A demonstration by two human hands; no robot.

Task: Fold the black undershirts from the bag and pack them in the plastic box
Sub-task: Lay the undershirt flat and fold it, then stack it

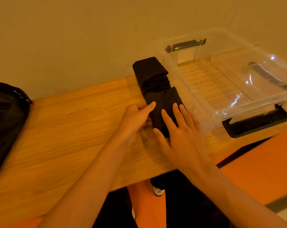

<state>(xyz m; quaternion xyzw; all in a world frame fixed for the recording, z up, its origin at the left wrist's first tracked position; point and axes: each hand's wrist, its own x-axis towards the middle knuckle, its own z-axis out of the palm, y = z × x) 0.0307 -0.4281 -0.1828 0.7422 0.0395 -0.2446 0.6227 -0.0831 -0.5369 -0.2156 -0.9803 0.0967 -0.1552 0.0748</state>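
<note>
A black undershirt [162, 99], folded into a narrow strip, lies on the wooden table [65, 137] just left of the clear plastic box [203, 89]. Its far end is bunched and folded over near the wall. My left hand [136, 117] grips the near left edge of the strip, thumb on top and fingers curled under the cloth. Flat on the near end lies my right hand [180, 129], fingers straight and spread. The black bag [6, 116] sits at the far left edge of the table, partly cut off.
The plastic box stands open at the right against the wall, with black latch handles [256, 124] at its near and far ends. The table's front edge runs across below my forearms. An orange floor and my shoes show beneath.
</note>
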